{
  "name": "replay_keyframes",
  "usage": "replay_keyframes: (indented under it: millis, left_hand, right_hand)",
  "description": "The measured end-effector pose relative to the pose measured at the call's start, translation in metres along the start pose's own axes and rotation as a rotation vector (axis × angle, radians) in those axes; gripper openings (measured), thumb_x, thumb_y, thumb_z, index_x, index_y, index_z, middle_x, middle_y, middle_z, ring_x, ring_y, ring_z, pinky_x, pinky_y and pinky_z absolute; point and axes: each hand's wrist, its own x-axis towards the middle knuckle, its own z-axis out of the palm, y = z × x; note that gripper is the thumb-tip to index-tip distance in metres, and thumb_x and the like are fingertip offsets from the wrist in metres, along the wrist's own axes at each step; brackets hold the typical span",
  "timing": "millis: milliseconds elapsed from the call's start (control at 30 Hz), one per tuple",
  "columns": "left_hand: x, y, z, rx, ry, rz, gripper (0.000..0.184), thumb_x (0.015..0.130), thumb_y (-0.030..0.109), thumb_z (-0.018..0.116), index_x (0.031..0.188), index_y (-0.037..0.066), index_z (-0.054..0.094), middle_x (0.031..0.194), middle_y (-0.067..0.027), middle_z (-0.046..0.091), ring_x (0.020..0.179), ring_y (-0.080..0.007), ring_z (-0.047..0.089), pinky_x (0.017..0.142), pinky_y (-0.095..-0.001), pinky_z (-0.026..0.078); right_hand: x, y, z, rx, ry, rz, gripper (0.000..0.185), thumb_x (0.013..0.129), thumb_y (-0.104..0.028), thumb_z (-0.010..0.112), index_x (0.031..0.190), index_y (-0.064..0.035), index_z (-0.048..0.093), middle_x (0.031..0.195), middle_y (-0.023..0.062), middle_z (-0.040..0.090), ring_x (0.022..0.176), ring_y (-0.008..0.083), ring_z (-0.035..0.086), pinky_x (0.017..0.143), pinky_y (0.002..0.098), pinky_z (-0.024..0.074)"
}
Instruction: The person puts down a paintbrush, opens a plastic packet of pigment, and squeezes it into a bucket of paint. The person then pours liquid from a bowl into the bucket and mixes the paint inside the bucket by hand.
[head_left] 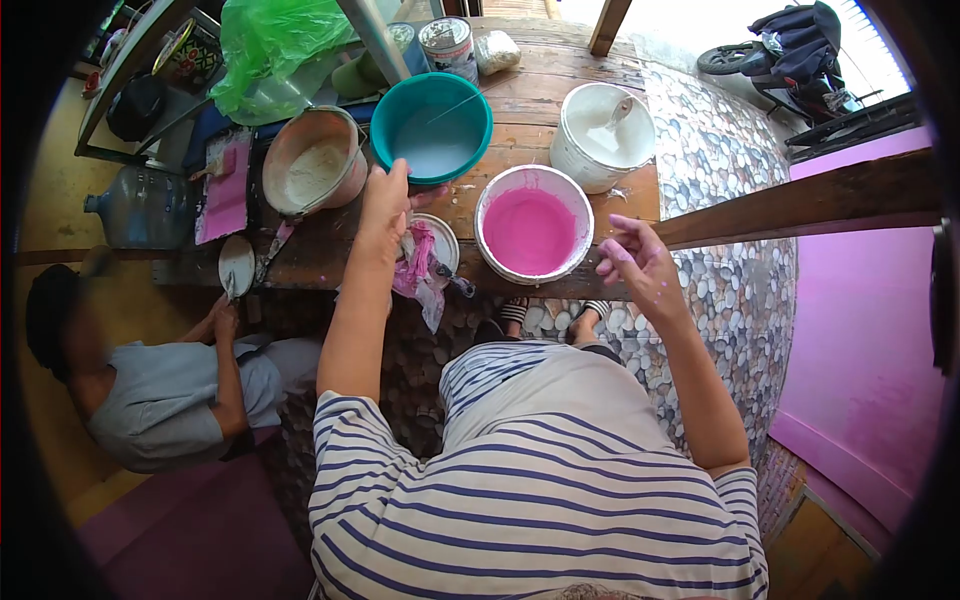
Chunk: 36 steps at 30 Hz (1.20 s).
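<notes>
My left hand (383,205) is at the near side of a teal plastic basin (483,125) of cloudy, whitish liquid. Its thumb lies by the rim, and the other fingers, partly hidden, reach along the basin's underside. A thin stick or handle slants across the basin's rim. Right of it stands a white bucket (588,235) holding bright pink paint (528,232). My right hand (642,265) hovers beside that bucket, fingers loosely bent and apart, with pink specks on them and nothing held. Below my left hand, pink-stained plastic or cloth (420,258) lies on a white lid (447,240).
On the wooden table (540,85) stand another white bucket (603,170) with a tool inside, a whitish-coated pail (310,170), a paint can (449,48) and a pink-coated tray (225,190). A person (165,400) sits at left, holding a tool against a round lid. A wooden beam (800,203) extends rightward.
</notes>
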Motion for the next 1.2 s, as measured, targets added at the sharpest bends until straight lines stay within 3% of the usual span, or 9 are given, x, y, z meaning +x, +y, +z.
replay_keyframes:
  millis: [167,267,400,500,700,900,967,1067,1200]
  left_hand:
    - [-0.023,0.016,0.021,0.056,-0.109,0.067,0.035,0.091,0.004,0.042,0.121,-0.012,0.04,0.105,-0.0269,0.063,0.076,-0.0347,0.072,0.06,-0.0396,0.066]
    - [-0.034,0.025,0.032,0.096,-0.148,0.06,0.041,0.09,0.004,0.043,0.129,-0.008,0.042,0.114,-0.0237,0.061,0.086,-0.0366,0.072,0.07,-0.0453,0.066]
    - [-0.031,0.018,0.042,0.106,-0.139,0.103,0.043,0.089,0.003,0.042,0.131,-0.007,0.041,0.115,-0.0231,0.06,0.087,-0.0352,0.072,0.068,-0.0435,0.067]
    - [-0.034,0.019,0.052,0.099,-0.132,0.112,0.043,0.091,0.004,0.042,0.133,-0.007,0.04,0.115,-0.0221,0.06,0.087,-0.0327,0.072,0.066,-0.0404,0.067]
    - [-0.038,0.016,0.057,0.215,-0.125,0.224,0.044,0.095,0.007,0.043,0.136,-0.006,0.039,0.115,-0.0209,0.061,0.087,-0.0278,0.072,0.065,-0.0358,0.067]
    - [-0.034,0.009,0.059,0.249,-0.098,0.238,0.05,0.092,0.005,0.047,0.14,-0.003,0.041,0.118,-0.0218,0.063,0.094,-0.0285,0.072,0.075,-0.0377,0.064]
    - [-0.018,-0.007,0.049,0.401,-0.117,0.44,0.056,0.091,0.007,0.048,0.145,-0.004,0.038,0.122,-0.0239,0.063,0.106,-0.0298,0.068,0.09,-0.0375,0.056]
    - [-0.019,-0.013,0.051,0.476,-0.032,0.44,0.064,0.091,0.01,0.051,0.15,-0.006,0.032,0.127,-0.026,0.062,0.115,-0.0307,0.064,0.099,-0.0365,0.048]
    - [-0.031,-0.007,0.057,0.616,0.0,0.482,0.07,0.091,0.013,0.052,0.153,-0.006,0.026,0.129,-0.0282,0.06,0.115,-0.0337,0.063,0.098,-0.0366,0.049]
  right_hand:
    - [0.069,-0.037,0.048,-0.079,-0.001,-0.011,0.081,0.094,-0.031,0.071,0.147,0.0104,0.027,0.103,0.0172,0.063,0.073,0.0132,0.066,0.055,0.0229,0.0534]
    - [0.098,-0.059,0.065,-0.005,0.037,0.031,0.088,0.092,-0.039,0.072,0.148,0.0109,0.026,0.101,0.0177,0.063,0.07,0.0132,0.066,0.053,0.0237,0.0534]
    - [0.124,-0.071,0.062,-0.069,0.062,0.017,0.089,0.092,-0.046,0.071,0.148,0.009,0.029,0.098,0.0153,0.063,0.068,0.0117,0.064,0.051,0.0229,0.0525]
    - [0.132,-0.069,0.053,0.022,-0.007,-0.004,0.064,0.095,-0.039,0.068,0.137,0.0052,0.05,0.089,0.0088,0.062,0.064,0.0089,0.06,0.052,0.0207,0.0513]
    - [0.133,-0.05,0.05,0.09,0.068,-0.05,0.042,0.098,-0.026,0.065,0.126,0.0056,0.061,0.085,0.008,0.065,0.065,0.01,0.062,0.055,0.0222,0.0524]
    - [0.132,-0.041,0.043,0.083,0.077,-0.068,0.039,0.098,-0.024,0.065,0.125,0.0042,0.063,0.091,0.0083,0.068,0.069,0.0098,0.064,0.057,0.0214,0.0518]
    - [0.131,-0.038,0.041,0.078,0.091,-0.054,0.039,0.098,-0.024,0.065,0.125,0.0036,0.064,0.093,0.009,0.068,0.071,0.0102,0.064,0.059,0.0215,0.0521]
    - [0.128,-0.036,0.038,0.072,0.111,-0.046,0.039,0.097,-0.026,0.066,0.124,0.0027,0.065,0.098,0.0099,0.069,0.078,0.0113,0.065,0.063,0.0222,0.053]
    - [0.122,-0.035,0.036,0.054,0.134,-0.049,0.042,0.098,-0.034,0.065,0.123,-0.0011,0.066,0.099,0.0077,0.069,0.088,0.0126,0.064,0.075,0.0269,0.0535]
